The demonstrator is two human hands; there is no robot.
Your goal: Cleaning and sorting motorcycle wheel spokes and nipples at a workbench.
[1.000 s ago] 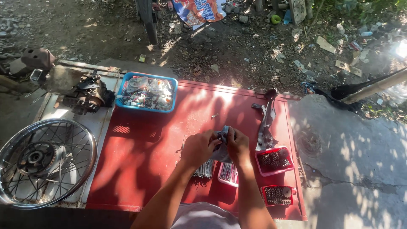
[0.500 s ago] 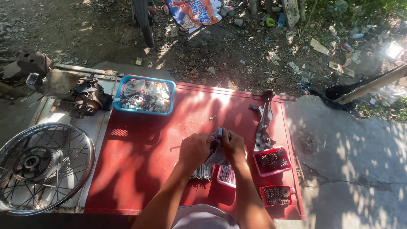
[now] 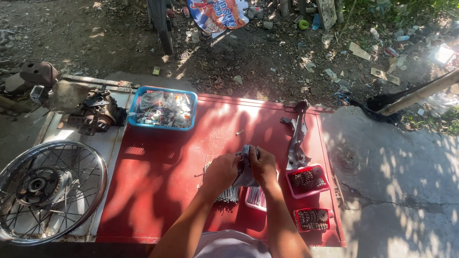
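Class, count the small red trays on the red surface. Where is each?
2: one red tray right of the hands, a second red tray nearer the person; others may be hidden.

Work surface (image 3: 172,191): red, dappled with leaf shadow. Rag (image 3: 246,167) in hands: grey. Basket (image 3: 162,125): blue rim, mixed white and grey contents. 2 small trays (image 3: 307,180) (image 3: 313,219): red, dark metallic contents. Spoked wheel (image 3: 48,188): silver rim, dark hub. Bracket (image 3: 297,138): dull grey metal. Engine part (image 3: 93,112): rusty brown.

Both hands, left hand (image 3: 221,173) and right hand (image 3: 262,167), slightly nearer the spoke bundle (image 3: 228,194), grey cloth (image 3: 245,167) more bunched.
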